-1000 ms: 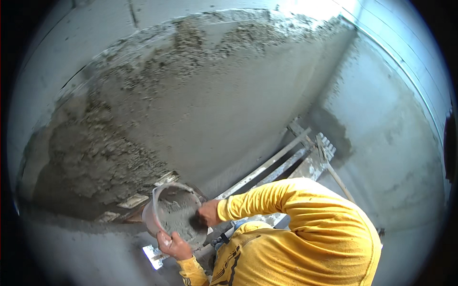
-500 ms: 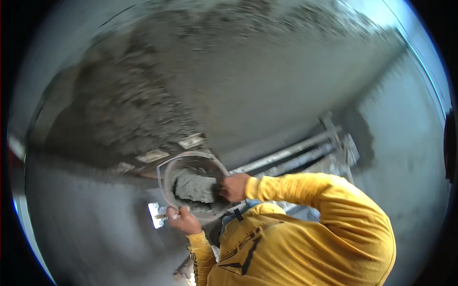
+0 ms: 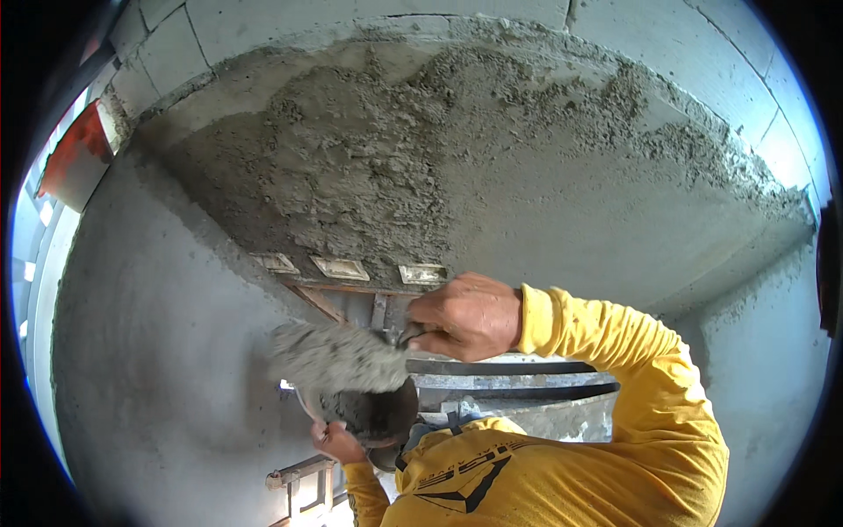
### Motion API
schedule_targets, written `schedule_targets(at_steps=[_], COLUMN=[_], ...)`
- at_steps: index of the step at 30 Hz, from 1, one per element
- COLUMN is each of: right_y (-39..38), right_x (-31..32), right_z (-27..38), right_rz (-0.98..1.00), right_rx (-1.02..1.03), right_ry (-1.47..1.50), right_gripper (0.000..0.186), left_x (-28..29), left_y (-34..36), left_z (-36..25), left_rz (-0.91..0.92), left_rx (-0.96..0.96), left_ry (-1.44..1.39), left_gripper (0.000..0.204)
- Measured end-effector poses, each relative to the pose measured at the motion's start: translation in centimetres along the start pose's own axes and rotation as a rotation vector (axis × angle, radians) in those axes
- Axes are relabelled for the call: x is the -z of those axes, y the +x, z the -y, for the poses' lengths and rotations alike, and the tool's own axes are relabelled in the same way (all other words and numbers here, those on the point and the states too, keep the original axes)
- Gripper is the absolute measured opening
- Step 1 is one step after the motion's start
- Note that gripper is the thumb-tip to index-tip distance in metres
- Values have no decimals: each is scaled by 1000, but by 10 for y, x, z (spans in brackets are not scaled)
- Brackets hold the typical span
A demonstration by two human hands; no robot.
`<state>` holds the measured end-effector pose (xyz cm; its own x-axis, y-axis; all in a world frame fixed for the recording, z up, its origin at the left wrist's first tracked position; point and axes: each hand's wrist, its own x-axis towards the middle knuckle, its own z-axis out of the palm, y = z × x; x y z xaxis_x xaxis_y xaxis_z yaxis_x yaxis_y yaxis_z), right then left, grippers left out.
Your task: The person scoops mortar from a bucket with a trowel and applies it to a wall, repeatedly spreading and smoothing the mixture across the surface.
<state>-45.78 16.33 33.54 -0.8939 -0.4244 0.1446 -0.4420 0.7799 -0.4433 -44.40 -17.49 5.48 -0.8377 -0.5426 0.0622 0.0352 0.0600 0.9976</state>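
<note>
My right hand (image 3: 470, 316) is closed on the dark handle of a trowel (image 3: 409, 335), in front of the wall. A heap of wet grey mortar (image 3: 338, 356), smeared by motion, covers its blade. Below the mortar, a bucket (image 3: 399, 411) tilts near my body, with grey mortar inside. My left hand (image 3: 336, 441) is closed on the bucket's rim at its near left side. A small bright glint shows left of the bucket, mostly hidden behind the mortar.
Rough fresh mortar (image 3: 360, 167) covers the wall's left part; a smoother coat (image 3: 562, 211) lies to the right. Electrical box openings (image 3: 423, 273) line its lower edge. Planks (image 3: 509, 382) stand below, and a wooden frame (image 3: 303, 474) at lower left. Side walls flank both sides.
My right hand has come up out of the bucket with a loaded trowel. The bucket has shifted lower in view, with my left hand still on it. The view has turned and sharpened.
</note>
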Motion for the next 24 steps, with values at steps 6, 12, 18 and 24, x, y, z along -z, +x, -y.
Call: schedule_targets(at_steps=[6, 12, 18, 24], right_y=[75, -99, -187, -92], right_x=[84, 169, 203, 156], right_z=[-36, -160, -117, -131], right_rz=[306, -723, -799, -401], right_rx=[-123, -574, -602, -288], right_ry=[977, 786, 210, -689], right_gripper=[20, 35, 16, 16], left_x=[55, 60, 69, 52], left_y=[5, -18, -2, 3], left_z=[18, -17, 13, 52], left_rz=[-143, -272, -194, -151], left_rx=[-50, 44, 62, -30], left_ry=[179, 11, 351, 99], left_gripper=[9, 21, 21, 9])
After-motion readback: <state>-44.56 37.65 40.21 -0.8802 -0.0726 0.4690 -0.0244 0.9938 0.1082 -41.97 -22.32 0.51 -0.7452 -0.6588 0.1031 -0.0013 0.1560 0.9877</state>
